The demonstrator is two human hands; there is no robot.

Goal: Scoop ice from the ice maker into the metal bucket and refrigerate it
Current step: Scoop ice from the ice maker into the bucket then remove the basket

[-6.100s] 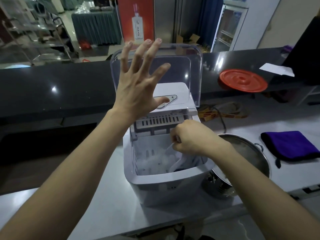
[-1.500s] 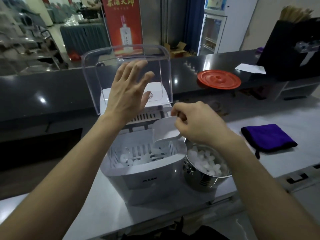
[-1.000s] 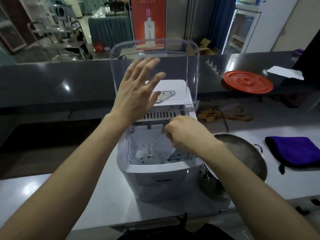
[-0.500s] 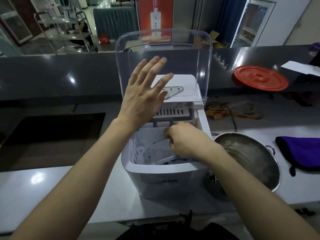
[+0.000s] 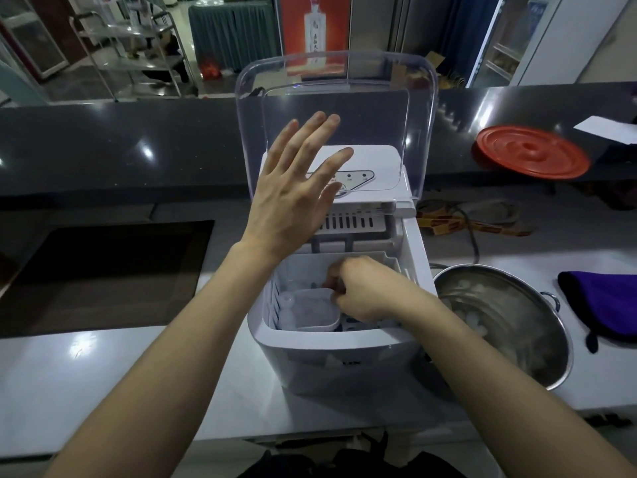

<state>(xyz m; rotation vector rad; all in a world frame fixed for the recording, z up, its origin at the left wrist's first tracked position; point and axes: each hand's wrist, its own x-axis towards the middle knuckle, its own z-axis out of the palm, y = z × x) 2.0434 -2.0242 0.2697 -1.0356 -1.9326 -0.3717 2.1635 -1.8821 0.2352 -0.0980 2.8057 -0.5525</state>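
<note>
Left hand [image 5: 293, 193] spreads before the lid [image 5: 374, 112]; right hand [image 5: 367, 291] grips the scoop [image 5: 310, 312] inside the ice maker [image 5: 331, 365]; metal bucket [image 5: 546, 353] at three o'clock.

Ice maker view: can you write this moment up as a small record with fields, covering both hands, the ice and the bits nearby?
Ice maker: white, on the pale counter, clear lid raised
Left hand: open, fingers spread, in front of the raised lid; contact unclear
Right hand: down inside the ice maker, gripping the scoop
Metal bucket: right of the ice maker, some ice inside
Nearby: red lid on the dark counter; purple cloth right of the bucket
</note>
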